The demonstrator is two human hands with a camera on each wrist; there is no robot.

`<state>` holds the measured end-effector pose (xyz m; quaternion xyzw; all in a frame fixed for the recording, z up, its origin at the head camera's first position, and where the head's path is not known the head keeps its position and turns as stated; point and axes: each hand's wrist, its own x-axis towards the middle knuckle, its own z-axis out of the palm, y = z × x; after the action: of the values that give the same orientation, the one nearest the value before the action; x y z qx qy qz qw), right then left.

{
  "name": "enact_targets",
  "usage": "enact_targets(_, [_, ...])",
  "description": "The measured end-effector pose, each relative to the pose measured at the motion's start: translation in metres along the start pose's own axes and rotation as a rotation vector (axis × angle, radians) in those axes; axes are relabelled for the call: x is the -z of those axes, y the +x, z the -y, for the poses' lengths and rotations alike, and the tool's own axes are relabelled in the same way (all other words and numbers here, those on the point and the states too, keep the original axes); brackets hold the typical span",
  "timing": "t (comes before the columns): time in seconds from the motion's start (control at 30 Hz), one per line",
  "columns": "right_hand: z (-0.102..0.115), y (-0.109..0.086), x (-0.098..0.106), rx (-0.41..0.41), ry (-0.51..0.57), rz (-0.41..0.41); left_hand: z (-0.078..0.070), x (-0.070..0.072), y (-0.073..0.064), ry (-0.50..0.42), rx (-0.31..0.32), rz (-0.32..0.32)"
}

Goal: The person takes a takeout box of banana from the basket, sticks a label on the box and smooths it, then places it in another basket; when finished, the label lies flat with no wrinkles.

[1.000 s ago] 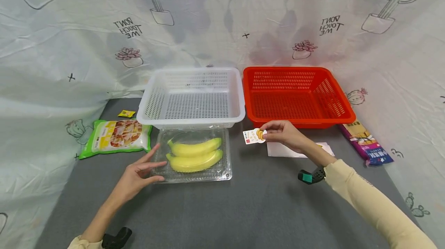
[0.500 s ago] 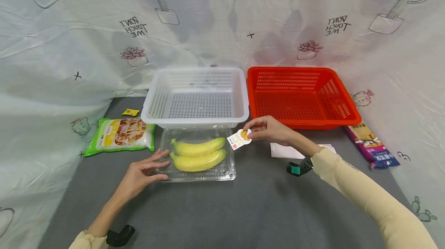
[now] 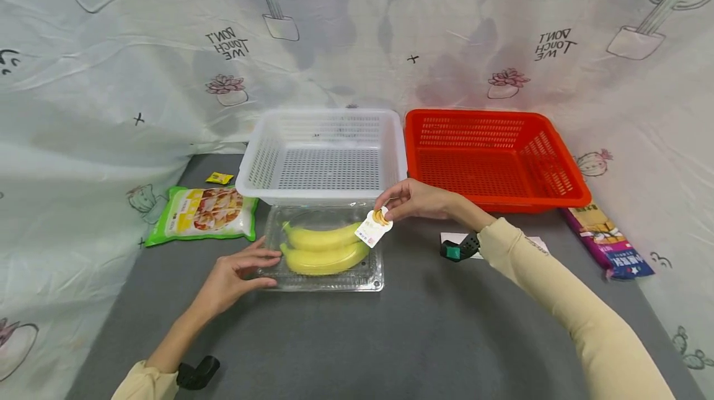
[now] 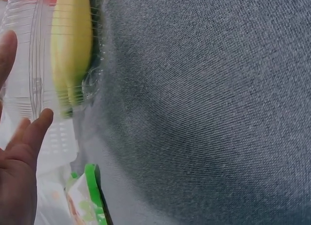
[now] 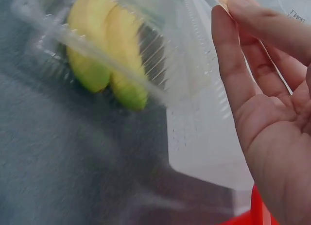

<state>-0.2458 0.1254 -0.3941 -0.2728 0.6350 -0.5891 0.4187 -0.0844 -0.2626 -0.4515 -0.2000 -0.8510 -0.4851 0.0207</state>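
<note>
A clear plastic clamshell box (image 3: 368, 276) lies on the grey table with two yellow bananas (image 3: 329, 257) inside. My left hand (image 3: 237, 276) steadies the box's left side, fingers and thumb spread along its edge. In the left wrist view, the left fingertips (image 4: 44, 119) come right up to the clear plastic. Thumb and forefinger of my right hand (image 3: 426, 198) pinch a small white banana label (image 3: 372, 229), printed with a banana picture. The label overlaps the box's upper right part in the head view. Only a sliver of it shows in the right wrist view, at the top.
Behind the box stand a white basket (image 3: 323, 194) and a red basket (image 3: 496, 201), side by side. A green-edged food bag (image 3: 209, 214) and a small yellow packet (image 3: 220, 178) lie left. White paper (image 3: 452, 237) sits under the right wrist; a purple packet (image 3: 608, 242) is far right.
My right hand has carried the label leftward from beside the box to over its right part, tilting it on the way. The left hand stays at the box's left edge.
</note>
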Motion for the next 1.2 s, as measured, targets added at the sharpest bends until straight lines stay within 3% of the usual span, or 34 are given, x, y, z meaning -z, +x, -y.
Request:
enact_targets(0.2, [0.003,0.016,-0.002,-0.002,-0.012,0.029,-0.004,0.0,0.005,0.08,-0.035,0.023])
enact_targets(0.43, [0.008,0.034,-0.008,-0.008,-0.069,0.05,-0.037,0.0,0.013,0.127,-0.088,-0.001])
enact_targets(0.67, [0.012,0.052,-0.015,-0.007,-0.129,0.084,-0.009,0.008,0.015,0.102,-0.115,0.079])
enact_targets(0.87, [0.013,0.065,-0.02,-0.051,-0.148,0.147,-0.005,0.014,0.014,0.038,-0.126,0.146])
enact_targets(1.2, [0.017,0.081,-0.028,-0.062,-0.198,0.174,-0.004,0.015,0.01,0.005,-0.097,0.152])
